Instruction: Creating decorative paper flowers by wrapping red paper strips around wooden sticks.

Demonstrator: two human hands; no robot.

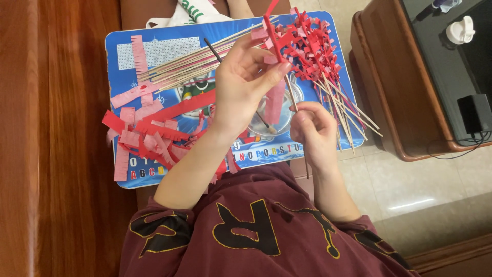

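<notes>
My left hand [245, 84] pinches a red fringed paper strip [273, 38] against the top of a thin wooden stick [293, 100]. My right hand [313, 131] grips the same stick lower down, its bottom end poking out below the fingers. Both hands hover over a blue printed lap board [169, 43]. A pile of sticks wrapped in red fringed paper [315, 51] lies at the board's right. Bare wooden sticks [189, 64] lie across its upper left. Loose red and pink fringed strips [146, 133] cover the board's left side.
A small clear dish with a brush [269, 125] sits on the board under my hands. A brown wooden bench [56, 138] runs along the left. A wooden cabinet [405, 102] with a dark glass top, a white cup and a black adapter stands at the right, above tiled floor.
</notes>
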